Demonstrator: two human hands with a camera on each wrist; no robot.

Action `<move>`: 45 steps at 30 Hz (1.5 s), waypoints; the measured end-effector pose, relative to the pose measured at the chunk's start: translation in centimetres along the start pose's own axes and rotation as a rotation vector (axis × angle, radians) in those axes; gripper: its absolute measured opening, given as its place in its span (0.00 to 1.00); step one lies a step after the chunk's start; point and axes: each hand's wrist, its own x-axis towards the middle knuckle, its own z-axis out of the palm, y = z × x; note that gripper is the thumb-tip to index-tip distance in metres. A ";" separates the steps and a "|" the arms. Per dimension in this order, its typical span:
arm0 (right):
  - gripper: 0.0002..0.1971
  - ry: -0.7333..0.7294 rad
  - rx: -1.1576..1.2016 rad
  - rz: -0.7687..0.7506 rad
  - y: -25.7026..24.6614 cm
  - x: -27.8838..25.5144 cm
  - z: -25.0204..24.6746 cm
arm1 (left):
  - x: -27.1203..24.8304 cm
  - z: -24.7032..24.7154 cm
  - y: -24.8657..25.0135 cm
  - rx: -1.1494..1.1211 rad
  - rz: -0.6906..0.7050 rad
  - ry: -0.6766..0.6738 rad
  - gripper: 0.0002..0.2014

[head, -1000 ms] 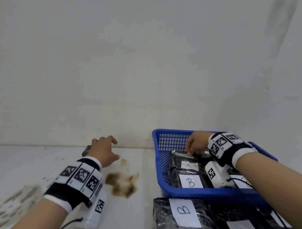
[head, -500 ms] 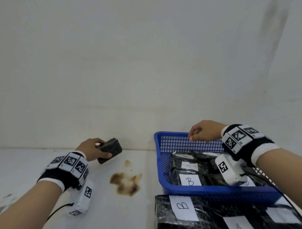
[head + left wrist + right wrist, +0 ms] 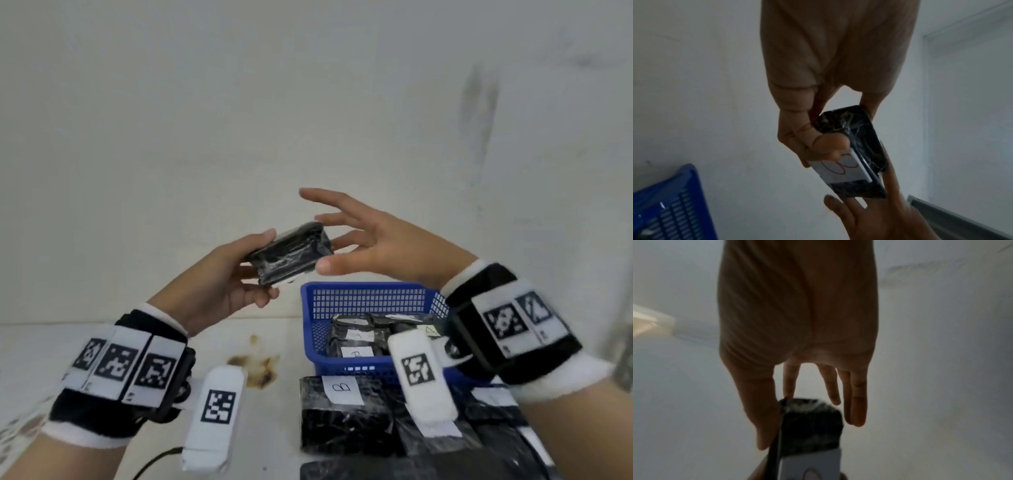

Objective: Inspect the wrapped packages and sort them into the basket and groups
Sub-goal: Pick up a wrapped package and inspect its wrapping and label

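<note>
My left hand (image 3: 239,270) grips a small black package wrapped in clear film (image 3: 291,251), held up in the air above the table. In the left wrist view the package (image 3: 857,146) shows a white label with red marks on its underside. My right hand (image 3: 363,240) is beside it with fingers spread and straight, thumb tip and fingers at the package's right end; in the right wrist view the fingers (image 3: 830,386) reach past the package (image 3: 812,423). The blue mesh basket (image 3: 363,298) below holds several black packages with white letter labels.
More black wrapped packages with labels, one marked B (image 3: 342,390), lie on the table in front of the basket. A brown stain (image 3: 257,366) marks the white tabletop left of the basket. A pale wall stands right behind.
My left hand lifted the small black package off the table and brought it up toward the middle. My right hand left the basket, rose and opened beside the package.
</note>
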 end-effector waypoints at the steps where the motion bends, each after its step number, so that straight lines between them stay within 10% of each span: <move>1: 0.36 0.027 0.021 -0.035 -0.5 -1.1 0.8 | -0.8 0.9 0.2 0.015 0.005 -0.007 0.18; 10: 0.26 0.395 0.288 0.002 -1.6 -6.9 2.9 | -7.0 2.7 0.8 0.179 0.188 -0.081 0.24; 45: 0.26 0.436 0.245 -0.004 -1.6 -8.7 4.5 | -8.8 5.1 -0.6 0.438 0.449 0.149 0.23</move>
